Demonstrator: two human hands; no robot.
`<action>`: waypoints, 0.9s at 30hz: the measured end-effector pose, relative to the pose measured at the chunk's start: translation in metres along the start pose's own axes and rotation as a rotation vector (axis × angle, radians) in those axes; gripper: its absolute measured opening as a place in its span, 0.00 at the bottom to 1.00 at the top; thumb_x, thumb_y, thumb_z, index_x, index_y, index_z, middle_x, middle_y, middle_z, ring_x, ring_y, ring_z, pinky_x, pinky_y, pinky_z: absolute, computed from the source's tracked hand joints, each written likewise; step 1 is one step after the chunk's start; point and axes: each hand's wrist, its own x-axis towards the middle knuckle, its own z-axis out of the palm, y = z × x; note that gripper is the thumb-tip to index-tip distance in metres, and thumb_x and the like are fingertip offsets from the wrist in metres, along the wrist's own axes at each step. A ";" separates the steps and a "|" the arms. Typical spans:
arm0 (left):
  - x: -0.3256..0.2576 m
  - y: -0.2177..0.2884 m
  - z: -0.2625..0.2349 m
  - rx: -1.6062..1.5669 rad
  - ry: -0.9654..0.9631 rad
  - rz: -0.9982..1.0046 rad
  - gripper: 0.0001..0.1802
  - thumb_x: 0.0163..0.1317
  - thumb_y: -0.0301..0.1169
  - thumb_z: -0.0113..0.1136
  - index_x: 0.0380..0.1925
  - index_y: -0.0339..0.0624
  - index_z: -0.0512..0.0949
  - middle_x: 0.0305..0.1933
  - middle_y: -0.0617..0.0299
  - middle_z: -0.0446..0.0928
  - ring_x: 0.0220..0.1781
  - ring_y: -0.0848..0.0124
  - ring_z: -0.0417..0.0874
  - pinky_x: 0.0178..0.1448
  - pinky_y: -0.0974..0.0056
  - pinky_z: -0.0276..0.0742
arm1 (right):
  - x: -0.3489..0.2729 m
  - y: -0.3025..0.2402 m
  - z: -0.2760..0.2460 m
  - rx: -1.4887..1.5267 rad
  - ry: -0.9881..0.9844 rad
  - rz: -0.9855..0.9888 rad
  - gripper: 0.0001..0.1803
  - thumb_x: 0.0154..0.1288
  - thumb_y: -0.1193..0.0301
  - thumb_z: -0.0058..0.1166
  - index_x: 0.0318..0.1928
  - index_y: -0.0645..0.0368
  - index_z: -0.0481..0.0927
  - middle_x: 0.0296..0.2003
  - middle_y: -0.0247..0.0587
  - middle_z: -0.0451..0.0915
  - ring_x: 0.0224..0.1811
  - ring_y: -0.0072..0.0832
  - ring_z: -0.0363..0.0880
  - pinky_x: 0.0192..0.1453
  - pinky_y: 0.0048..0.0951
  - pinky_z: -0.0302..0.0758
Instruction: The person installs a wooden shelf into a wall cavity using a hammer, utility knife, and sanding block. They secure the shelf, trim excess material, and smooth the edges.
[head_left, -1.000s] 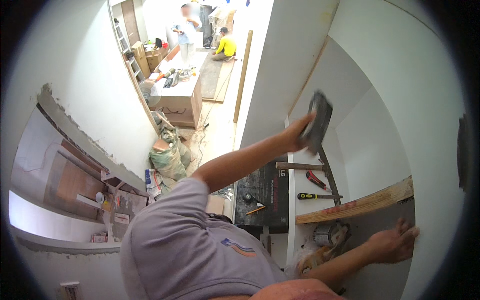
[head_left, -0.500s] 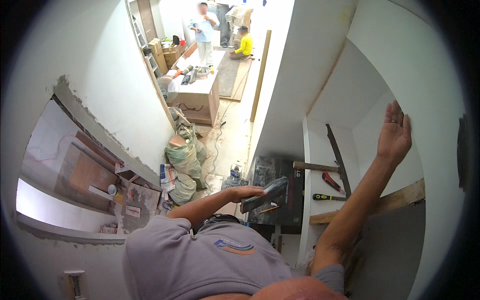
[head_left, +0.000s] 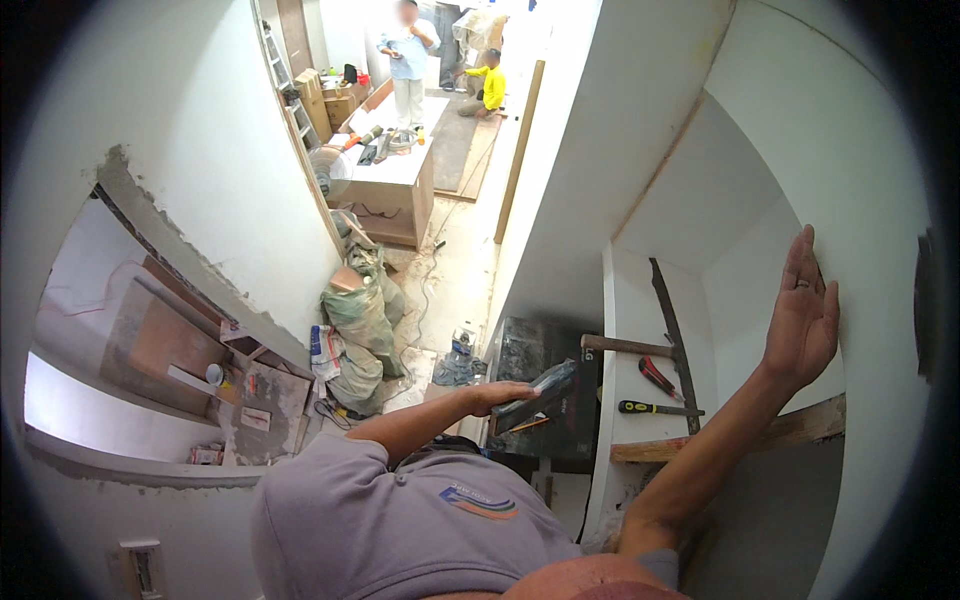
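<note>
My left hand (head_left: 503,396) is closed round a dusty dark-grey, block-like tool (head_left: 540,393), held above a black carton (head_left: 565,432). A pencil (head_left: 530,424) lies on the carton. My right hand (head_left: 803,312) is open, with its fingers stretched out and palm facing the curved white panel (head_left: 850,190) on the right. It seems to rest on the panel's edge. On the white shelf to its left lie a hammer with a wooden handle (head_left: 628,345), a red-and-black hand tool (head_left: 657,377) and a yellow-and-black handled tool (head_left: 655,408).
A long dark strip (head_left: 664,300) and a wooden batten (head_left: 740,434) are at the shelf. Stuffed sacks (head_left: 358,310) and a cable (head_left: 425,300) lie on the floor. Farther off are a workbench (head_left: 390,190), a standing person (head_left: 407,60) and a crouching person in yellow (head_left: 492,85).
My right hand has slid a little nearer along the white panel. My left hand still holds the grey tool. The person in yellow has raised an arm.
</note>
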 end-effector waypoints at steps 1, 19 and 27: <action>0.002 -0.003 -0.001 -0.012 -0.005 0.003 0.35 0.68 0.59 0.60 0.63 0.44 0.72 0.58 0.56 0.76 0.58 0.67 0.78 0.59 0.60 0.77 | -0.002 0.004 0.000 -0.004 -0.013 0.002 0.41 0.78 0.77 0.36 0.75 0.72 0.23 0.78 0.64 0.26 0.83 0.46 0.28 0.86 0.54 0.39; 0.012 0.015 0.007 -0.024 0.056 -0.036 0.38 0.68 0.59 0.59 0.66 0.43 0.71 0.59 0.55 0.76 0.57 0.65 0.80 0.59 0.57 0.77 | 0.004 0.021 -0.011 -0.198 -0.025 -0.048 0.38 0.75 0.71 0.48 0.73 0.81 0.45 0.76 0.72 0.45 0.83 0.50 0.37 0.85 0.55 0.40; 0.013 0.010 0.007 -0.075 0.042 -0.033 0.40 0.67 0.59 0.60 0.68 0.40 0.69 0.69 0.49 0.72 0.66 0.60 0.77 0.68 0.56 0.73 | 0.044 0.050 -0.003 -0.201 0.080 -0.061 0.33 0.75 0.70 0.48 0.74 0.71 0.54 0.80 0.59 0.39 0.83 0.48 0.39 0.83 0.59 0.46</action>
